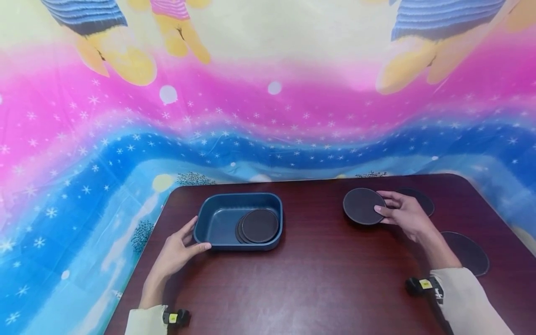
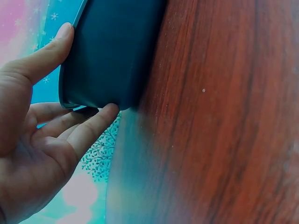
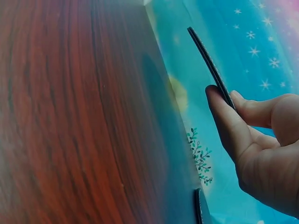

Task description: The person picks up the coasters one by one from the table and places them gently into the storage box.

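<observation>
A dark round coaster [image 1: 363, 206] is pinched at its right edge between the thumb and fingers of my right hand [image 1: 406, 215]. In the right wrist view the held coaster [image 3: 210, 65] appears edge-on, raised over the table. My left hand [image 1: 177, 249] grips the left end of a blue rectangular box [image 1: 238, 247], thumb at the front rim and fingers along the end wall. The left wrist view shows that thumb on the rim of the box [image 2: 107, 56] and the fingertips against its end. Several coasters [image 1: 259, 226] lie stacked and overlapping inside the box's right half.
Two more dark coasters lie on the table's right side: one coaster [image 1: 420, 201] partly behind my right hand, another coaster [image 1: 469, 253] beside the right forearm. The reddish-brown table [image 1: 310, 284] has rounded far corners. A colourful printed cloth [image 1: 268, 121] hangs behind it.
</observation>
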